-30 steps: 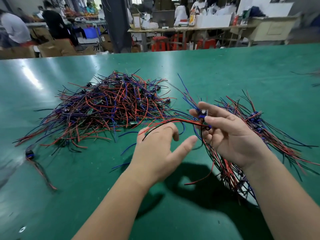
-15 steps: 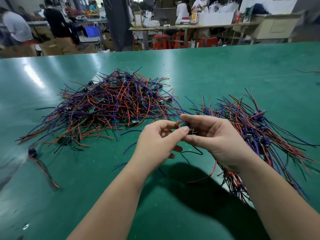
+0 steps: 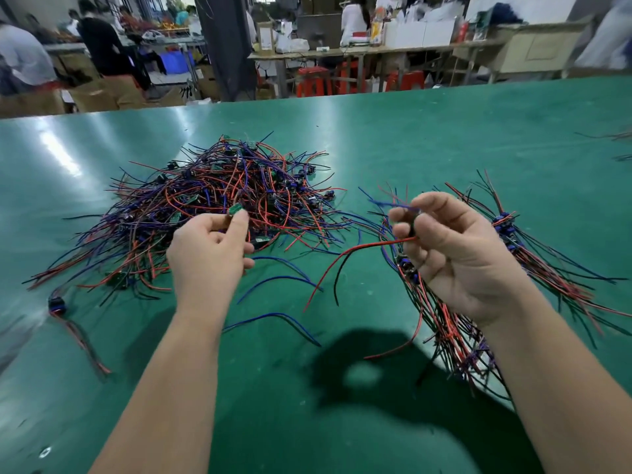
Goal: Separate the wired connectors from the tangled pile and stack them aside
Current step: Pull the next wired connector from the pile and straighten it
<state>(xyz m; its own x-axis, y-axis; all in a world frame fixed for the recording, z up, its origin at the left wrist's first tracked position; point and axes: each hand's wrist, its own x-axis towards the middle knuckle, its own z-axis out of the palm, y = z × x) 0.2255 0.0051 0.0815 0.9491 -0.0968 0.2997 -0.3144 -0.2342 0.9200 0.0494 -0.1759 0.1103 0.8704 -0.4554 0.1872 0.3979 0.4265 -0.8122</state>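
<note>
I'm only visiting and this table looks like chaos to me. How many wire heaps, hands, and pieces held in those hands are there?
Wire heaps: 2, the tangled pile and the sorted stack
Hands: 2, the left hand and the right hand
Held pieces: 2, a small green board pinched by the left, a wired connector pinched by the right
Total: 6

Tangled red-blue-black wire pile [image 3: 219,200] left of centre, tidier sorted bundle [image 3: 506,224] well apart, right.
</note>
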